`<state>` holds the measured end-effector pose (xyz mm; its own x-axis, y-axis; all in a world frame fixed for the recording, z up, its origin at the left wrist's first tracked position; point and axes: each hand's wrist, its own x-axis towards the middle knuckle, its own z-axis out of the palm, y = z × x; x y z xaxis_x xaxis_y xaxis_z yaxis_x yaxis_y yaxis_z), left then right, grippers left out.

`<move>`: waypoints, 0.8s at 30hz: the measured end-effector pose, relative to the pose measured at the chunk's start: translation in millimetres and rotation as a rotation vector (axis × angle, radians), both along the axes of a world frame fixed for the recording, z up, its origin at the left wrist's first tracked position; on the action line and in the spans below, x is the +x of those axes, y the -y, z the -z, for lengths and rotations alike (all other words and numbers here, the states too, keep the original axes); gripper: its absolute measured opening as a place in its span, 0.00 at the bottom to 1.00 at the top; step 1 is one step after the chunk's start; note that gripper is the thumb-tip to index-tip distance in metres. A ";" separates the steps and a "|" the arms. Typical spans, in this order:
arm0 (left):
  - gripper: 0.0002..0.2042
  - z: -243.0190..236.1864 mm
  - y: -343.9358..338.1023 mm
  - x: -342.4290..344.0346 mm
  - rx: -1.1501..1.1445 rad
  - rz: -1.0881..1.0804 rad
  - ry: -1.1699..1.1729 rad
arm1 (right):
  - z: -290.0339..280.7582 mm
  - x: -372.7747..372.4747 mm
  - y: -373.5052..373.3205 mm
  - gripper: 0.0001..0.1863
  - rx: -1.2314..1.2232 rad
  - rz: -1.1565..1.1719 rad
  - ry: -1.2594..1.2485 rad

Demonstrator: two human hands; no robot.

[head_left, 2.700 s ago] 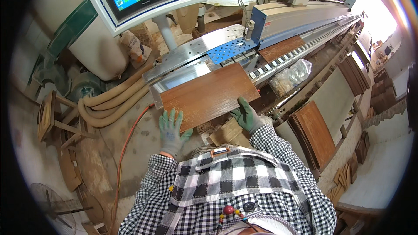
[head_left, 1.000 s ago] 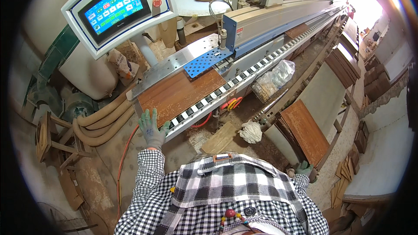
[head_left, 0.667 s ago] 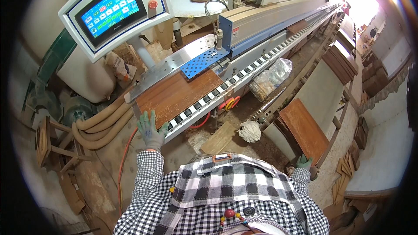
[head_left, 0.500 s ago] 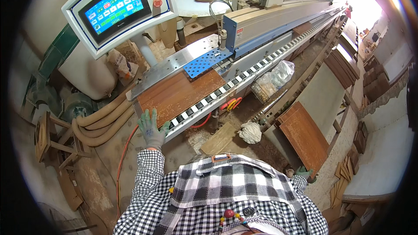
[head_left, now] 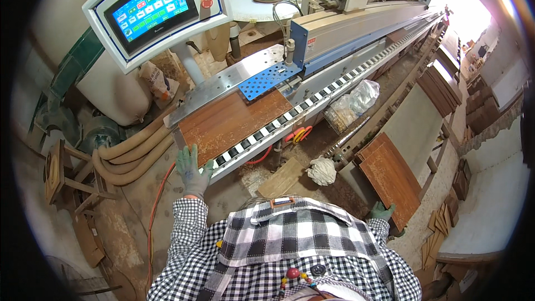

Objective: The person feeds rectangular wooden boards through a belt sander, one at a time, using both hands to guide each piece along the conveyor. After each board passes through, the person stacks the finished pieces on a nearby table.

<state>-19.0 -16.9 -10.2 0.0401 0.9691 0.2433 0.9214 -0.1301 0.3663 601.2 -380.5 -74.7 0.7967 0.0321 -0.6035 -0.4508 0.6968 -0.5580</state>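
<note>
A brown wood-grain panel [head_left: 234, 121], dusted with shavings, lies flat on the near end of a long machine, its far part under a blue perforated plate [head_left: 268, 80]. My left hand [head_left: 193, 170], in a grey-green glove, rests against the panel's near end with fingers stretched out and spread, beside the black-and-white segmented feed track [head_left: 257, 135]. Low at the right, my right hand [head_left: 382, 212], gloved too, holds the near corner of another brown panel [head_left: 392, 175] on a small stack; some of its fingers are hidden by the panel.
A control screen box [head_left: 156, 10] with green and red buttons stands at upper left. Tan hoses [head_left: 136, 161] and a wooden stool [head_left: 72, 175] are on the left. A crumpled white cloth [head_left: 321, 171], a bagged crate [head_left: 351, 103] and more stacked panels [head_left: 438, 89] lie to the right.
My right hand has shifted slightly up and left along the stacked panel's corner. My left hand stays at the machine panel's end, its thumb now closer to the fingers. The view has shifted a little.
</note>
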 end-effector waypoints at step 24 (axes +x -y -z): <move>0.38 -47.5 -46.1 108.4 -0.192 0.101 -0.167 | -16.0 -6.6 30.4 0.32 0.044 0.061 0.023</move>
<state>89.4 29.2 37.3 0.1628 0.9860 0.0375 0.9570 -0.1670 0.2371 594.6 -410.8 -58.7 0.8115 0.0090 -0.5842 -0.3941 0.7467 -0.5359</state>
